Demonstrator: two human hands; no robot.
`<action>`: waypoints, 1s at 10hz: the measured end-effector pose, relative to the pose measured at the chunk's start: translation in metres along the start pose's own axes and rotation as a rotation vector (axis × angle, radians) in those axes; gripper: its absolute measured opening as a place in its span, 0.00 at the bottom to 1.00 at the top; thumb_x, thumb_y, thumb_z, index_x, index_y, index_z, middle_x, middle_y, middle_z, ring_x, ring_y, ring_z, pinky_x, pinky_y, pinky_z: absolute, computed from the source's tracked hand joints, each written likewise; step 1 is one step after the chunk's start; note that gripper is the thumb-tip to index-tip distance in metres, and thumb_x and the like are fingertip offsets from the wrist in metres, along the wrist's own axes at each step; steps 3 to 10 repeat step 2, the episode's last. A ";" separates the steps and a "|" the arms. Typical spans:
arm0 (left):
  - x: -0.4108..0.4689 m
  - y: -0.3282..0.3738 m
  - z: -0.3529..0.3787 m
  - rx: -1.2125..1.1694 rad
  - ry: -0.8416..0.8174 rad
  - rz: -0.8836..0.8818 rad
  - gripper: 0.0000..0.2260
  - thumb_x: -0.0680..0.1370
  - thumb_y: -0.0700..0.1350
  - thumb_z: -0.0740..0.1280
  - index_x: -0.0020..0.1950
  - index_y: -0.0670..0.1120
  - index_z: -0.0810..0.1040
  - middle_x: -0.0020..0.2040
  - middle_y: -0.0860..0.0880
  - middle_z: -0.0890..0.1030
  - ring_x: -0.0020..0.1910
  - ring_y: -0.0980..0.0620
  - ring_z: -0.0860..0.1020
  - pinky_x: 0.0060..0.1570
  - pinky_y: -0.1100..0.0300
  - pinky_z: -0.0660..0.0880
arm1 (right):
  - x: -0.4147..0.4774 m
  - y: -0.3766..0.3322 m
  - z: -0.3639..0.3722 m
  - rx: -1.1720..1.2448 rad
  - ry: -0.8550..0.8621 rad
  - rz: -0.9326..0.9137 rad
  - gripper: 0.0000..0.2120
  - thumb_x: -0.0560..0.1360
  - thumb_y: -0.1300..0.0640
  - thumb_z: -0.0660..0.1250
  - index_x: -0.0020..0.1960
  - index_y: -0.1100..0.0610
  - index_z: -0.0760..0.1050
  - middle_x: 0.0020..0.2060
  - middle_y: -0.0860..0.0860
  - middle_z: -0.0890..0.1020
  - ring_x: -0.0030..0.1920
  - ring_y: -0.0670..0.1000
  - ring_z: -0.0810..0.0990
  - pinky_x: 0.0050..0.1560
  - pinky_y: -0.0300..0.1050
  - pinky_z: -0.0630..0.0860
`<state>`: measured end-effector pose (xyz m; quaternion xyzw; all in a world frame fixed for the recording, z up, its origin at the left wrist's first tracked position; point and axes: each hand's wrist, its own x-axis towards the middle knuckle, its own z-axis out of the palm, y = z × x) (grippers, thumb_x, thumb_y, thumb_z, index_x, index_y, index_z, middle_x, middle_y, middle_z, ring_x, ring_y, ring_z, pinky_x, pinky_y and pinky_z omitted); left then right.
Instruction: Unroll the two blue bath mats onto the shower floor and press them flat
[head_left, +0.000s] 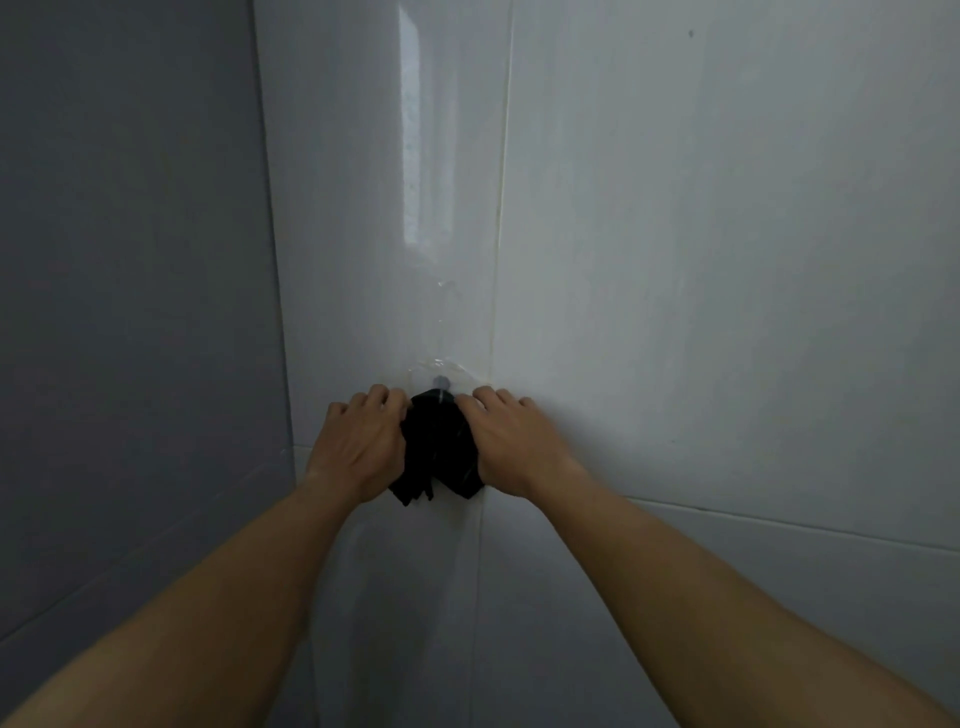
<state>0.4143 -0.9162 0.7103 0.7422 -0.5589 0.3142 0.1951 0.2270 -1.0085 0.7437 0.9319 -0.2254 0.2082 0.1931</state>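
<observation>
No blue bath mat and no shower floor are in view. I face a white tiled wall. A small black cloth (439, 452) hangs from a clear stick-on hook (441, 382) on the wall. My left hand (358, 441) grips the cloth's left side, fingers curled at its top. On the cloth's right side my right hand (511, 441) holds it the same way, fingertips against the wall just under the hook. Both forearms reach up from the bottom of the frame.
A wall corner (270, 208) runs down on the left, with a darker grey wall (130, 312) beyond it. A vertical grout line (501, 208) passes just right of the hook. A horizontal grout line (779, 522) crosses lower right.
</observation>
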 end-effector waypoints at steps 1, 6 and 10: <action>-0.003 0.000 -0.009 -0.018 -0.004 -0.043 0.03 0.77 0.42 0.62 0.49 0.47 0.69 0.48 0.45 0.75 0.44 0.42 0.74 0.45 0.48 0.68 | -0.001 0.003 -0.008 0.011 0.014 -0.011 0.29 0.73 0.58 0.64 0.72 0.57 0.62 0.64 0.56 0.72 0.62 0.59 0.72 0.57 0.53 0.72; -0.006 -0.006 -0.017 -0.029 0.028 -0.073 0.03 0.79 0.44 0.61 0.52 0.47 0.70 0.50 0.45 0.76 0.45 0.42 0.74 0.46 0.48 0.70 | 0.001 0.007 -0.020 0.026 0.035 -0.025 0.29 0.73 0.57 0.62 0.73 0.57 0.61 0.65 0.57 0.71 0.62 0.59 0.72 0.57 0.54 0.71; -0.006 -0.006 -0.017 -0.029 0.028 -0.073 0.03 0.79 0.44 0.61 0.52 0.47 0.70 0.50 0.45 0.76 0.45 0.42 0.74 0.46 0.48 0.70 | 0.001 0.007 -0.020 0.026 0.035 -0.025 0.29 0.73 0.57 0.62 0.73 0.57 0.61 0.65 0.57 0.71 0.62 0.59 0.72 0.57 0.54 0.71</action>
